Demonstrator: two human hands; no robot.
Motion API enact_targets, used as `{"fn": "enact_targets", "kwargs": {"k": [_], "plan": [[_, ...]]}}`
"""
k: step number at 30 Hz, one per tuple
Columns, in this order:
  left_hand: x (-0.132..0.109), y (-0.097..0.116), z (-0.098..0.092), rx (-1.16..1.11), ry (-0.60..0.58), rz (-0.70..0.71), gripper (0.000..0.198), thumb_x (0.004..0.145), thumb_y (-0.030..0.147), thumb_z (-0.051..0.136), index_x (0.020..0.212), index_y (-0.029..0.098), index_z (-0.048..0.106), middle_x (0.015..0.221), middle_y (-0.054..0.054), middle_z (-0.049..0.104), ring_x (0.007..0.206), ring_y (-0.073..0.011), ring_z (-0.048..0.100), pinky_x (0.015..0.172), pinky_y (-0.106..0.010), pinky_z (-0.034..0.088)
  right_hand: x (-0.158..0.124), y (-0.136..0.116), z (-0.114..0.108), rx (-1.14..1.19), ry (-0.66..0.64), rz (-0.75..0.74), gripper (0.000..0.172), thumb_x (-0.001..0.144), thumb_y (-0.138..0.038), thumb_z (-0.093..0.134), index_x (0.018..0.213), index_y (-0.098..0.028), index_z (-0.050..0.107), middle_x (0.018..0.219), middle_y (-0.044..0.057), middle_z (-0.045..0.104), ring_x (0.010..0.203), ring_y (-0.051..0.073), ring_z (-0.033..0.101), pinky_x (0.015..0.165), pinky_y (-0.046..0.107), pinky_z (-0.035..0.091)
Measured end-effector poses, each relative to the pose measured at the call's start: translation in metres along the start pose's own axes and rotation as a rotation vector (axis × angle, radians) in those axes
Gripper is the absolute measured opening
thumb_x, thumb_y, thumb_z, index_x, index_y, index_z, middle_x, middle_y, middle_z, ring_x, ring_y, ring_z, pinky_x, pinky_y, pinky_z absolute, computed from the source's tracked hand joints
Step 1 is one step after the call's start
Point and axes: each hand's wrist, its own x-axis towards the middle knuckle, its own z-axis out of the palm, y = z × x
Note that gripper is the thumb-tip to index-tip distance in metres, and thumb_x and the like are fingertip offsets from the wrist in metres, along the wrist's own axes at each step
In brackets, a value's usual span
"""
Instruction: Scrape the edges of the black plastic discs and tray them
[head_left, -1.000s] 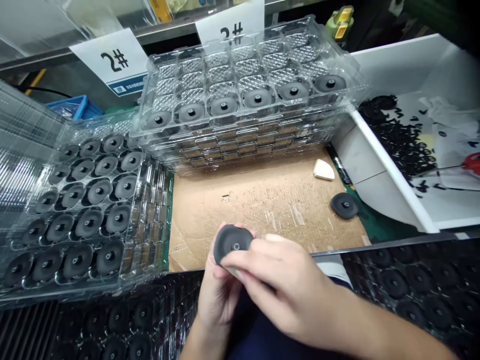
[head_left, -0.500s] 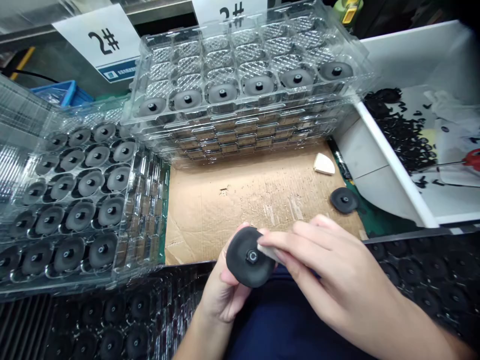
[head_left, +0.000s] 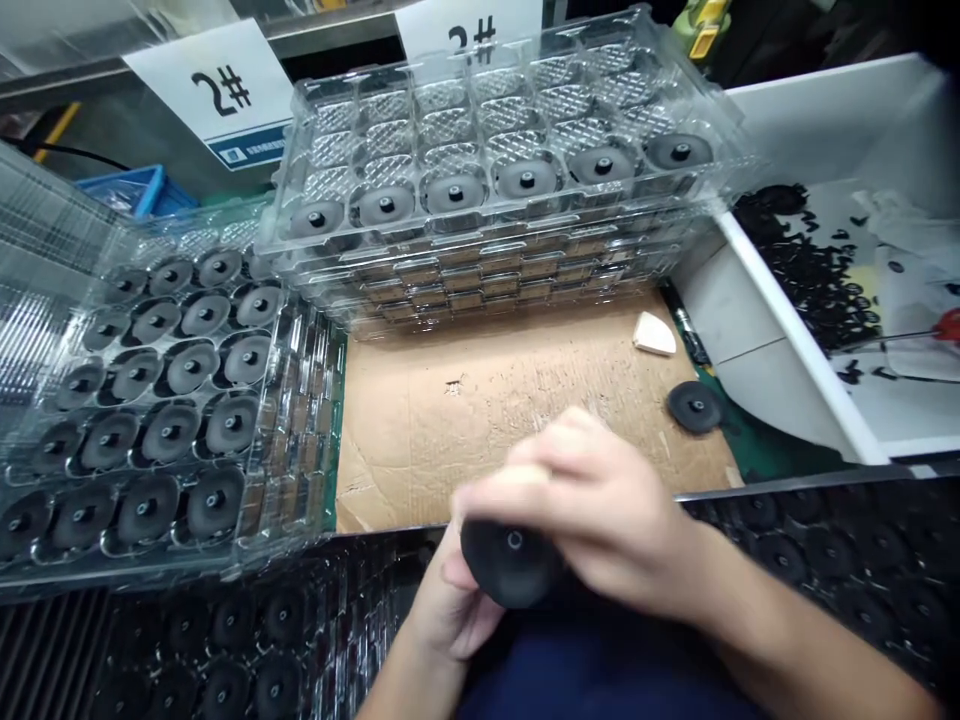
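My left hand (head_left: 450,600) grips a black rubber disc (head_left: 510,578) from below and the left side, its small ringed hub facing up. Over the disc's upper edge lies my right hand (head_left: 592,500), blurred by motion, its fingers closed together. They hold a small white sponge piece, mostly hidden by the fingers now. On the cardboard sheet (head_left: 397,420) beyond my hands rest a second black disc (head_left: 695,407), at the right edge, and a white wedge-shaped sponge (head_left: 654,335).
Stacked clear plastic trays (head_left: 480,240) stand at the back, black discs in the front row. Another tray stack (head_left: 251,480) full of discs is at left. A white bin (head_left: 814,350) at right holds small black parts and a red-handled tool (head_left: 946,325). More trays lie below.
My right hand has moved left and up across the disc, covering its upper part. The disc has tipped and sits slightly lower. The view has shifted a little.
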Motion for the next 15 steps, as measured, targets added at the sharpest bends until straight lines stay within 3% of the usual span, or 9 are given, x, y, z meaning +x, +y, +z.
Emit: {"fn": "enact_targets", "kwargs": {"k": [3, 6, 11, 15], "plan": [[0.0, 0.005, 0.0, -0.129, -0.116, -0.037, 0.06, 0.054, 0.048, 0.079, 0.11, 0.03, 0.065, 0.108, -0.002, 0.071, 0.095, -0.0236, 0.068, 0.084, -0.032, 0.054, -0.008, 0.019, -0.004, 0.014, 0.148, 0.341, 0.023, 0.092, -0.02, 0.047, 0.105, -0.021, 0.066, 0.086, 0.002, 0.067, 0.074, 0.013, 0.059, 0.064, 0.026, 0.042], [0.0, 0.009, -0.001, -0.185, -0.108, -0.015, 0.054, 0.056, 0.043, 0.079, 0.107, 0.032, 0.066, 0.109, 0.0, 0.071, 0.096, -0.0209, 0.068, 0.083, -0.027, 0.054, -0.027, 0.032, -0.001, 0.068, 0.157, 0.557, 0.021, 0.09, -0.028, 0.052, 0.103, -0.025, 0.068, 0.088, 0.002, 0.069, 0.07, 0.015, 0.06, 0.057, 0.025, 0.045], [0.002, 0.009, -0.004, -0.214, -0.094, 0.004, 0.054, 0.056, 0.042, 0.079, 0.107, 0.032, 0.066, 0.111, 0.001, 0.069, 0.097, -0.0217, 0.067, 0.082, -0.027, 0.055, -0.058, 0.04, 0.014, 0.109, 0.08, 0.681, 0.024, 0.088, -0.032, 0.051, 0.101, -0.024, 0.069, 0.098, 0.005, 0.071, 0.092, 0.022, 0.065, 0.065, 0.029, 0.052], [0.001, 0.008, -0.007, -0.165, -0.061, 0.03, 0.055, 0.056, 0.045, 0.078, 0.108, 0.034, 0.065, 0.115, 0.001, 0.067, 0.101, -0.0239, 0.065, 0.083, -0.029, 0.055, -0.054, 0.024, 0.008, 0.076, 0.153, 0.66, 0.02, 0.088, -0.03, 0.052, 0.098, -0.025, 0.069, 0.097, 0.004, 0.071, 0.087, 0.02, 0.066, 0.065, 0.028, 0.052]]}}
